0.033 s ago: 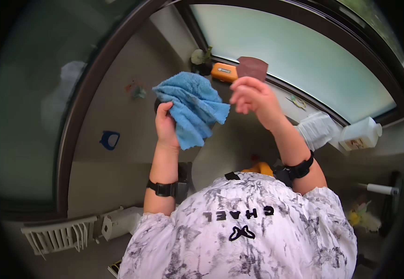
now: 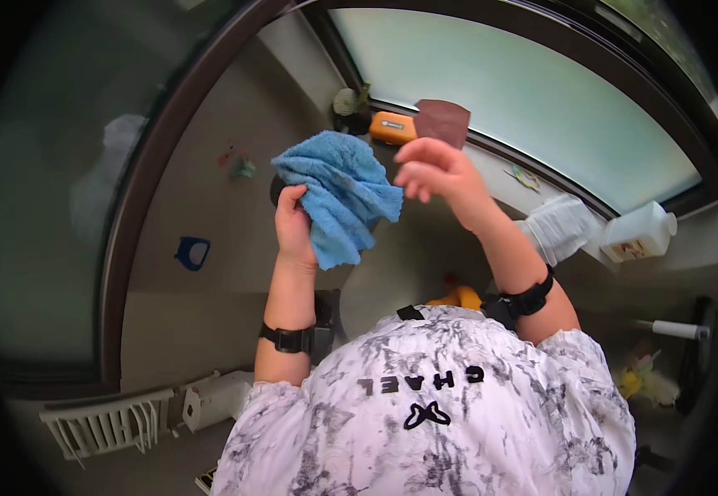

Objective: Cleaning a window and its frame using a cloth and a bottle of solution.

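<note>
A crumpled blue cloth (image 2: 334, 192) hangs from my left hand (image 2: 293, 227), which is closed on it with the thumb lying over the front. A dark rounded thing (image 2: 277, 189) shows just past the cloth's left edge; most of it is hidden, and I cannot tell whether the hand holds it too. Beside the cloth's right edge, my right hand (image 2: 446, 182) is raised with its fingers loosely bent and apart. Nothing shows in it, and a small gap seems to separate it from the cloth.
Along the window sill are an orange case (image 2: 393, 127), a dark red-brown flat piece (image 2: 442, 122), scissors (image 2: 524, 178), a clear plastic-wrapped bundle (image 2: 559, 227) and a white jug (image 2: 640, 232). A small fan (image 2: 347, 106) stands in the corner. White radiator (image 2: 111, 422) at lower left.
My right hand has shifted a little left, closer to the cloth. The cloth's right corner has drawn in slightly. My left hand keeps its hold.
</note>
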{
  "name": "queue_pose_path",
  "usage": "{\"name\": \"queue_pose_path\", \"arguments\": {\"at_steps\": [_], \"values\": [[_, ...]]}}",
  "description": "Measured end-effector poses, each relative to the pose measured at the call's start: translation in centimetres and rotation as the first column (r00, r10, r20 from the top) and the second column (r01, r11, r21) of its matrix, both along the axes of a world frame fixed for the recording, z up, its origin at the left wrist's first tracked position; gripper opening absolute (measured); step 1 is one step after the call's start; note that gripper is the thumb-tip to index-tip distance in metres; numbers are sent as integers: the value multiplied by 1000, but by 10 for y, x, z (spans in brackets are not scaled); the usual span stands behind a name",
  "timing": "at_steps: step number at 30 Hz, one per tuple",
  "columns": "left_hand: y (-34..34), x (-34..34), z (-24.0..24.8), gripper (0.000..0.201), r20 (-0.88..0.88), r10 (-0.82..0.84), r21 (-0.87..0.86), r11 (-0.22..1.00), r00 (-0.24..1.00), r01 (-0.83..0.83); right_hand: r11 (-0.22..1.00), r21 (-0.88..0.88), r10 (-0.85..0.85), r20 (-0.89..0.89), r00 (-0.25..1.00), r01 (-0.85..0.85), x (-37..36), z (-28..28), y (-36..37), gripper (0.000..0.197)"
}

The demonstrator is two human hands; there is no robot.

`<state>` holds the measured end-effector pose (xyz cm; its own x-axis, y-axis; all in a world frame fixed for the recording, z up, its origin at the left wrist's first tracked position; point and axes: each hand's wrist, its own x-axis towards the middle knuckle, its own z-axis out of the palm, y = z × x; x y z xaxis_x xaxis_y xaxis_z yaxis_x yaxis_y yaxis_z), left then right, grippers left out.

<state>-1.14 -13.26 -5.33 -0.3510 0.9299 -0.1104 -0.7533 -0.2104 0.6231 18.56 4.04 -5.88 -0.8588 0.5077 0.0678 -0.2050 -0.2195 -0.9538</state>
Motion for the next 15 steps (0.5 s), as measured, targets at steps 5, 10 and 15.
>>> {"name": "queue_pose_path", "arguments": {"at_steps": [5,10,15], "values": [[1,6,-22,44,95,-167,38,986,981,164,828,556,-110,27,994,76,-10,-7,-23,31],[-4,8,-16,45,13,-105,-51,993,994,105,892,434,-121,-44,992,128,1,-4,-8,19],[-14,6,-17,49,26,-241,46,970,970,240,758,650,42,-143,989,62,0,13,1,16]]}}
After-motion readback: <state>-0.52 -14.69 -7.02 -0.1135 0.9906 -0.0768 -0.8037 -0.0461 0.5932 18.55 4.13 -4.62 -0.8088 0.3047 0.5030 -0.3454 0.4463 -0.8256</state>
